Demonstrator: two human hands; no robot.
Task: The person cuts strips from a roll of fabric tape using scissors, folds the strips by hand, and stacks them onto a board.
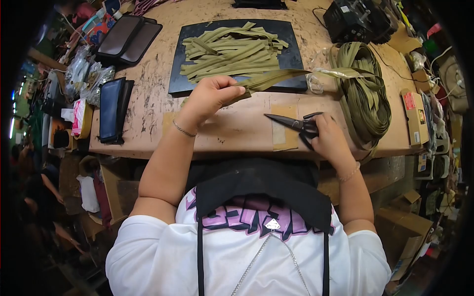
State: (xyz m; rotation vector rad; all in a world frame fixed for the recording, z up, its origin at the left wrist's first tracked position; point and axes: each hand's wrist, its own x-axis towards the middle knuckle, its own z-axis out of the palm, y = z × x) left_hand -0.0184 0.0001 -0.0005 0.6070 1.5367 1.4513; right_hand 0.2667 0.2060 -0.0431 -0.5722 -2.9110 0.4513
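Observation:
My left hand point(216, 97) is closed on the end of an olive-green strip point(276, 77), which stretches right to a large looped bundle of the same material point(363, 93). Black scissors point(294, 125) are in my right hand point(330, 138), lower and to the right, their blades pointing left over a tan patch point(285, 135) on the table. Beyond my left hand, a pile of cut olive strips point(234, 49) lies on a black board point(178, 74). A clear plastic wrap point(316, 83) is beside the bundle.
The wooden table point(237, 143) carries black cases point(129, 39) and a dark pouch point(113, 111) at left. A black machine point(358, 22) stands at the back right, a small box point(414, 117) at the right edge. Part of another person's arm point(52, 188) shows far left.

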